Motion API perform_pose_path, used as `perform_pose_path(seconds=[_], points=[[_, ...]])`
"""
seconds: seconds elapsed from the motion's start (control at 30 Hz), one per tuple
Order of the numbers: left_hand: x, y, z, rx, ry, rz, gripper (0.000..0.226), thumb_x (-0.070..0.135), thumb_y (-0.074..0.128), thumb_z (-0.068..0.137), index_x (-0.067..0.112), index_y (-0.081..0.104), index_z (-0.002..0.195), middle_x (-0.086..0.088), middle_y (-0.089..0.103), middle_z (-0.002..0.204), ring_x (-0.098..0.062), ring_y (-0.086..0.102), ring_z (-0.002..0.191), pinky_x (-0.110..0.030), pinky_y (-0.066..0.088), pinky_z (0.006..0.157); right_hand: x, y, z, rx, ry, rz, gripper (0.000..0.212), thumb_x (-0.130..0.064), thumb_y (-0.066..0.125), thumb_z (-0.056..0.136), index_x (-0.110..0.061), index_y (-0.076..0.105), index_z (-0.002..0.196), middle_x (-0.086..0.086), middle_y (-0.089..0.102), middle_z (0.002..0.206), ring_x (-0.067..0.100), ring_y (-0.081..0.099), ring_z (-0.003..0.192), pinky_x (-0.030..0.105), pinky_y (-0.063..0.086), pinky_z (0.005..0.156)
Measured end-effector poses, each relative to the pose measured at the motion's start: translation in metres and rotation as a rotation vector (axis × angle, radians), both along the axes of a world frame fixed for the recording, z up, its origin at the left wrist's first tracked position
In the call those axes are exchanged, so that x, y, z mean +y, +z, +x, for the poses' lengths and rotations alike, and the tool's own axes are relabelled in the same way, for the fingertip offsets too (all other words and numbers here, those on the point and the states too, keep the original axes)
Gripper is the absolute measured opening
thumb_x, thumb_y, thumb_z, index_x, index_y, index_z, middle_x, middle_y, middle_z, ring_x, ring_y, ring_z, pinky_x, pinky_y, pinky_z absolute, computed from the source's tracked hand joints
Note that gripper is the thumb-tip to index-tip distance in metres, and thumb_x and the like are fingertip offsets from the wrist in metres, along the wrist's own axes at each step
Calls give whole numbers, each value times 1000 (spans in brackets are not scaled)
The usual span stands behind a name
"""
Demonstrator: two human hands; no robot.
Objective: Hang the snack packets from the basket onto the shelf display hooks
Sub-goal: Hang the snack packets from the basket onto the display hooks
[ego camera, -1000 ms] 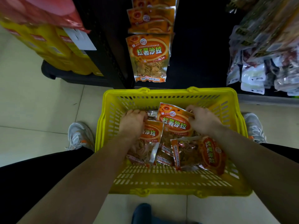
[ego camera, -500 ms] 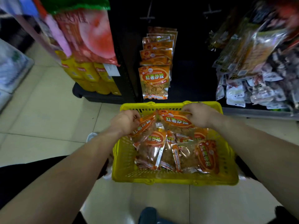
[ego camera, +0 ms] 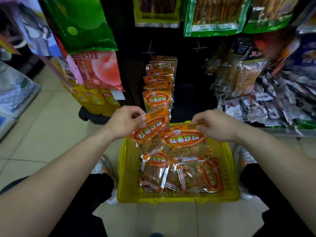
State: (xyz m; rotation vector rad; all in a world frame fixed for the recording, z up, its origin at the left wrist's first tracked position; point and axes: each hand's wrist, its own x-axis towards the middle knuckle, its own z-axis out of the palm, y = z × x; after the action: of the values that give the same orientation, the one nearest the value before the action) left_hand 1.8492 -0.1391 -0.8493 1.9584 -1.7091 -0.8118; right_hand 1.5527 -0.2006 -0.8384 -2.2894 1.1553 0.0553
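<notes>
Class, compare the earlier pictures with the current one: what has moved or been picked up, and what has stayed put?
Each hand lifted a packet out of the basket: left hand holds one packet, right hand another, both raised towards the shelf. The remaining packets and hanging packets stayed put.

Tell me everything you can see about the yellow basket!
The yellow basket looks like bright plastic, with walls full of little slots and a thick rim. It sits upright on the tiled floor, below the dark shelf, between the person's shoes. Several orange snack packets lie in it. Its far edge is hidden behind two more packets that the left hand and the right hand hold above it. Neither hand touches it.
</notes>
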Motion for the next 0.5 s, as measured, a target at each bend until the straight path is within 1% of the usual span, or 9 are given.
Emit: perform_pose_path(seconds=[0.03, 0.1, 0.17, 0.23, 0.3, 0.33, 0.37, 0.43, 0.5], points=[[0, 2, -5, 36, -6, 0, 12, 30, 64, 96, 27, 70, 85, 7, 73, 86, -13, 69, 83, -37, 56, 73, 0, -2, 2, -20, 0, 7, 20, -17, 56, 95, -31, 66, 86, -13, 67, 78, -2, 61, 75, 27, 45, 64], [-1, 6, -13, 110, -18, 7, 13, 28, 62, 97, 26, 69, 86, 4, 73, 85, -17, 70, 82, -41, 57, 74, -3, -4, 8, -37, -3, -6, 18, -20, 55, 96, -33, 66, 89, -14, 67, 79, 0, 61, 78, 32, 49, 67], [-7, 9, -20, 163, -40, 12, 13, 28, 62, 97, 25, 69, 88, 5, 73, 84, -11, 69, 78, -43, 58, 73, -11, -6, 14, -51, -23, -44, 16, -23, 55, 96, -35, 65, 93, -14, 68, 84, 4, 62, 83, 34, 53, 70], [-15, 13, -26, 173, -71, -2, 13, 29, 60, 98, 26, 67, 88, 11, 72, 82, 0, 65, 73, -35, 53, 70, -20, -6, 19, -118, -62, -55, 13, -24, 60, 96, -36, 65, 94, -14, 68, 87, 5, 64, 83, 27, 52, 67], [-23, 18, -32, 181, -95, -20, 12, 28, 59, 98, 27, 66, 89, 12, 71, 81, 3, 63, 72, -28, 48, 69, -30, -5, 21, -215, -130, -54, 10, -23, 66, 94, -33, 66, 93, -15, 66, 86, 4, 65, 81, 18, 46, 62], [-27, 19, -33, 196, -100, -24, 11, 28, 60, 98, 27, 66, 89, 12, 71, 81, 3, 64, 73, -26, 48, 69, -34, -5, 22, -265, -172, -61, 9, -23, 69, 92, -32, 66, 91, -15, 66, 84, 5, 65, 80, 18, 45, 62], [-31, 21, -34, 211, -101, -26, 11, 28, 60, 98, 28, 66, 89, 11, 72, 81, 2, 66, 75, -27, 49, 70, -39, -6, 23, -317, -214, -63, 11, -24, 71, 90, -32, 65, 87, -15, 67, 82, 6, 66, 80, 20, 47, 63], [-39, 20, -32, 232, -95, -31, 11, 29, 60, 98, 29, 66, 89, 7, 74, 85, -3, 69, 80, -32, 53, 77, -46, -9, 25, -419, -295, -31, 14, -24, 75, 87, -32, 65, 82, -9, 71, 79, 9, 69, 76, 32, 56, 66], [-47, 18, -29, 268, -87, -26, 12, 30, 60, 98, 31, 67, 87, 4, 75, 85, -8, 71, 82, -38, 55, 83, -50, -12, 27, -479, -349, -38, 16, -25, 77, 85, -31, 63, 80, -7, 71, 82, 11, 70, 74, 37, 58, 66]])
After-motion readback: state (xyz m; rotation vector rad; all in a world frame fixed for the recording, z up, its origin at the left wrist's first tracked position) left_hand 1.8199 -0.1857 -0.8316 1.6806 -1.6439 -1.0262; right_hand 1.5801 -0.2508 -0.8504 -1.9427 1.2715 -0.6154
